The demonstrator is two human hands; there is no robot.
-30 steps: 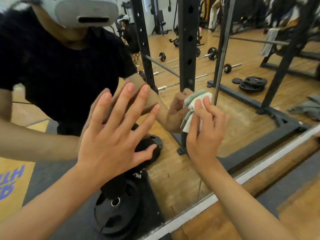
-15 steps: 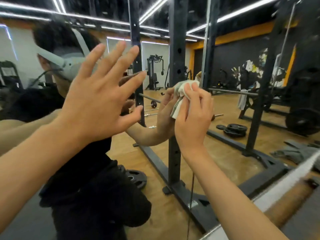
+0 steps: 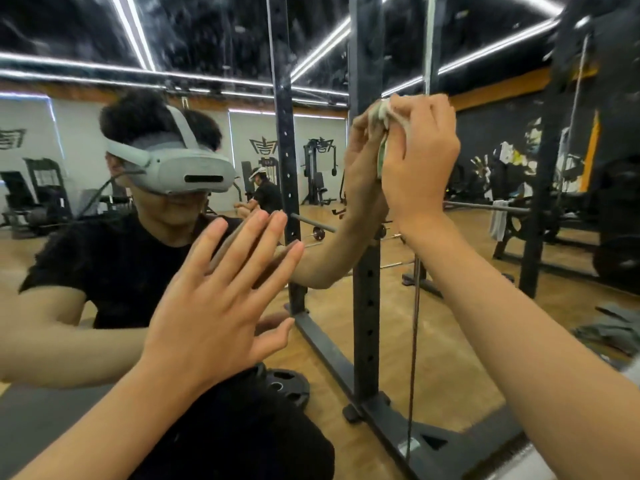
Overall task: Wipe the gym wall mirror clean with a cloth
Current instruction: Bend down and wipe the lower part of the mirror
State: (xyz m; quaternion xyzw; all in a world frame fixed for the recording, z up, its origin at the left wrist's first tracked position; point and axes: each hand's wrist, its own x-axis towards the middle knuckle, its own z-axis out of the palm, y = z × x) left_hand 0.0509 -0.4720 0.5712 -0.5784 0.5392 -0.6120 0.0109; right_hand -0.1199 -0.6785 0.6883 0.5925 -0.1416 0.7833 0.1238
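The wall mirror [image 3: 450, 334] fills almost the whole view and reflects the gym and a person in a black shirt wearing a headset. My right hand [image 3: 420, 157] is raised high and presses a bunched pale green and white cloth [image 3: 382, 116] against the glass; only the cloth's top and left edge show past my fingers. My left hand [image 3: 225, 292] is flat against the mirror lower down on the left, fingers spread, holding nothing. Each hand meets its own reflection at the glass.
The mirror's white lower frame [image 3: 533, 459] runs across the bottom right corner. Reflected in the glass are a black squat rack upright [image 3: 367, 271], a barbell, weight plates on a wooden floor [image 3: 287, 386] and gym machines at the back.
My right hand has carried the cloth up the glass, from low on the mirror to high on it. The view has tilted upward, and my left hand stays flat on the mirror.
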